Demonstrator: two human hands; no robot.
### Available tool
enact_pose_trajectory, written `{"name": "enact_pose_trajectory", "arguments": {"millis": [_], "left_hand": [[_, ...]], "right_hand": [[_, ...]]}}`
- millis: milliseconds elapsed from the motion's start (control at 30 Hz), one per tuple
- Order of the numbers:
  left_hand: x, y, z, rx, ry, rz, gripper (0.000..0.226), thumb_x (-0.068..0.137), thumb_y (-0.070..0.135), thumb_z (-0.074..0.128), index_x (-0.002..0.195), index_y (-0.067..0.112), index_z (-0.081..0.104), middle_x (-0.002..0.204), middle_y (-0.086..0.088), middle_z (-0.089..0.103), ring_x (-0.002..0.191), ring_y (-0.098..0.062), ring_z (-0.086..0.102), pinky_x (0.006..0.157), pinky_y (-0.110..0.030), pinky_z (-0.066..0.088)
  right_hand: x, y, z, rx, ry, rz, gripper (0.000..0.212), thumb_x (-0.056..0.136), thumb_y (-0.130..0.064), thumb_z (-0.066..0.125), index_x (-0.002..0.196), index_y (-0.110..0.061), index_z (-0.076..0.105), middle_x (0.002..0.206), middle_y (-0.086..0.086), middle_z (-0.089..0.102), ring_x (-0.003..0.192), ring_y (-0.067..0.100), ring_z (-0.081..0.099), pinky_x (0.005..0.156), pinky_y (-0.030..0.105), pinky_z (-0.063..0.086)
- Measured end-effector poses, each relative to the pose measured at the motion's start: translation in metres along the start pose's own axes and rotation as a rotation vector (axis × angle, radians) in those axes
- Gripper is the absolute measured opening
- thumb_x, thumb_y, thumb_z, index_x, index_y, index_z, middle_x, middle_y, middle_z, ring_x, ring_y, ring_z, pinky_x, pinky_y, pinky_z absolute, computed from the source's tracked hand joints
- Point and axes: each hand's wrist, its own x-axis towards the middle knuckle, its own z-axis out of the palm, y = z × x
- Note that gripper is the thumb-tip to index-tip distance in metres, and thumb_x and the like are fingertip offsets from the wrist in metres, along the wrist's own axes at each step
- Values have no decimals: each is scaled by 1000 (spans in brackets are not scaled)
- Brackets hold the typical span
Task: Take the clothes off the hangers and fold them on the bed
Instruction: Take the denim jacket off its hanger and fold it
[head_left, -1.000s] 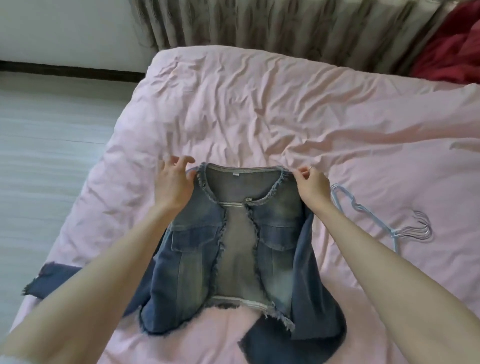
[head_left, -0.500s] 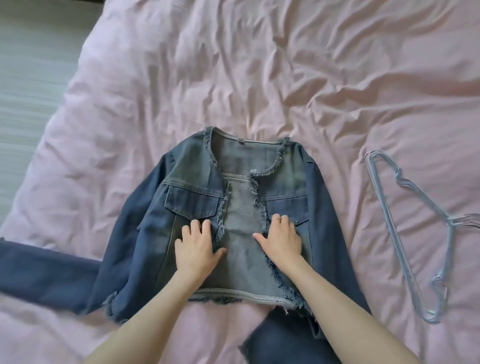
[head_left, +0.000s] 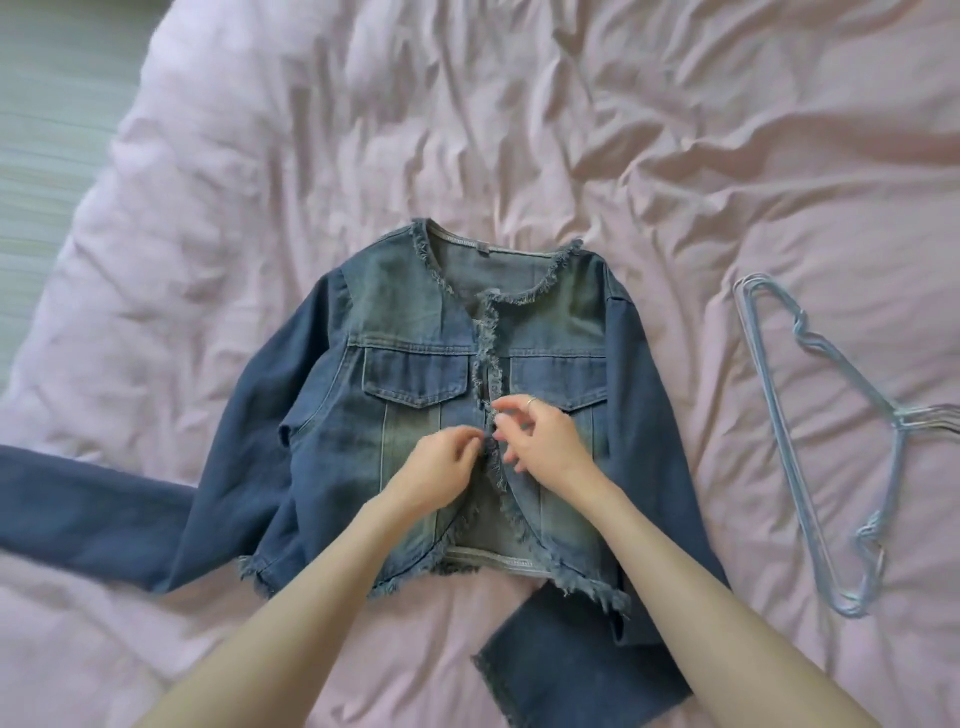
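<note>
My denim jacket (head_left: 441, 415) lies flat, front up, in the middle of the pink bed (head_left: 675, 156), and my left hand (head_left: 436, 467) and right hand (head_left: 540, 441) each pinch a fuzzy front edge to close it for folding, while the hangers (head_left: 831, 441) rest off to the right.

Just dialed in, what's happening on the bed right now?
A person has a denim jacket laid front-up on the pink bed sheet. The left hand and right hand pinch the frayed front edges together at mid-chest, apparently closing them. One sleeve stretches out to the left; no fold has been made. The light blue hangers lie apart on the sheet, to the right.
</note>
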Motion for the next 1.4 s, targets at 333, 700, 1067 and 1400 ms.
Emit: {"name": "enact_pose_trajectory", "arguments": {"millis": [333, 700, 1067, 1400], "left_hand": [[-80, -59, -6, 280, 699, -161, 33, 82, 0, 57, 114, 9, 59, 115, -13, 57, 109, -36, 48, 85, -49, 35], [-118, -98, -26, -667, 572, -472, 28, 95, 33, 52, 105, 8, 58, 98, -6, 58, 84, -15, 52, 65, -23, 42], [-121, -101, -37, -993, 728, -555, 30, 99, 27, 44, 71, 16, 50, 76, -2, 56, 69, -16, 54, 62, -28, 43], [-140, -115, -23, -1048, 497, -413, 29, 90, 30, 61, 106, 6, 57, 98, -10, 65, 83, -20, 63, 60, -25, 55]], "right_hand": [[-67, 56, 9, -334, 381, 95, 29, 97, -16, 42, 117, -9, 61, 122, 6, 59, 116, 24, 47, 99, 34, 32], [-96, 92, -7, 869, 350, 701, 24, 96, -12, 48, 115, 0, 58, 109, 15, 64, 94, 26, 60, 86, 37, 47], [-105, 81, -12, 986, 137, 627, 15, 93, -18, 50, 80, -13, 54, 69, 5, 63, 66, 16, 57, 62, 30, 49], [-104, 87, -12, 1159, 214, 675, 54, 87, -54, 55, 114, -7, 58, 110, 12, 65, 96, 22, 62, 68, 29, 54]]}}
